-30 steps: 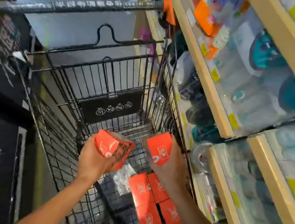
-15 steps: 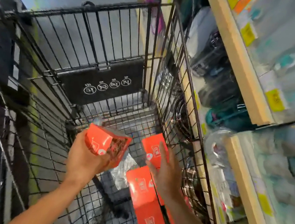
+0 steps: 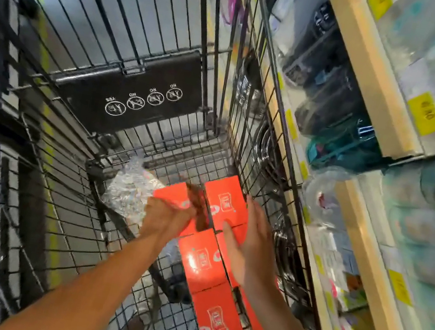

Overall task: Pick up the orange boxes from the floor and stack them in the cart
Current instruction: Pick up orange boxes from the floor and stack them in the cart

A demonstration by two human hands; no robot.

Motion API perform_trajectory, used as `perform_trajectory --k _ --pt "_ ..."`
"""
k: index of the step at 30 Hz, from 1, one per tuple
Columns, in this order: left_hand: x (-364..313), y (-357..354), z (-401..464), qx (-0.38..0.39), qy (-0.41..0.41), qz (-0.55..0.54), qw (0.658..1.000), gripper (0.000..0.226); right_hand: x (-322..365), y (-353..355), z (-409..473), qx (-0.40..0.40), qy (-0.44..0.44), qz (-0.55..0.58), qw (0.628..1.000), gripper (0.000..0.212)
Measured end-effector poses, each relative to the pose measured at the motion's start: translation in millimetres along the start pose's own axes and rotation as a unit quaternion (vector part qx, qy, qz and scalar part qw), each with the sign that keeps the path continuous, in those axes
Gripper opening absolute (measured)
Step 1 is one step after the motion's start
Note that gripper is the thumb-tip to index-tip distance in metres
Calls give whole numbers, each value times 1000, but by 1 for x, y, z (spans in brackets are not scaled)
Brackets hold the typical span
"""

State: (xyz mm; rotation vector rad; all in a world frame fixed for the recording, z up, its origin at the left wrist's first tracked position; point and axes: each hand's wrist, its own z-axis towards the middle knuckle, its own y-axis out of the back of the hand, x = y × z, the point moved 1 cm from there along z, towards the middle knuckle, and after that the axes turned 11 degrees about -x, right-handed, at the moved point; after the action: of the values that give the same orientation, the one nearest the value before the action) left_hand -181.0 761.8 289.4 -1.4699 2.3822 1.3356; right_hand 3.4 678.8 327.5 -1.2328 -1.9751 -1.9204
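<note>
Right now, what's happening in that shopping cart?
A person is loading orange boxes into a black wire cart beside store shelves. The left hand holds one orange box, low inside the cart. The right hand, fingers straight, rests against another box set by the cart's right wall. More orange boxes already lie in rows on the cart floor, next to a crinkly clear plastic bag.

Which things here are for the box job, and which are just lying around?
For the job:
- orange box the left hand grips
- orange box under the right hand
- orange boxes already lying in the cart

Just there:
- crinkly clear wrapper
- black sign
- store shelves
</note>
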Motion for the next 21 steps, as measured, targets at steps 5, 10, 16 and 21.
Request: perform_trajectory --k 5,10,16,21 --pt "-2 -12 -40 64 -38 53 996 56 -3 1 -2 -3 -13 5 1000 75" --pt "-11 18 -40 114 -24 3 993 49 8 17 -3 15 -27 36 999 69" --pt "-52 111 -77 139 -199 34 970 42 57 80 -10 27 -8 65 997 58" --pt "-101 190 -125 135 -408 111 896 54 106 148 -26 25 1 52 998 66"
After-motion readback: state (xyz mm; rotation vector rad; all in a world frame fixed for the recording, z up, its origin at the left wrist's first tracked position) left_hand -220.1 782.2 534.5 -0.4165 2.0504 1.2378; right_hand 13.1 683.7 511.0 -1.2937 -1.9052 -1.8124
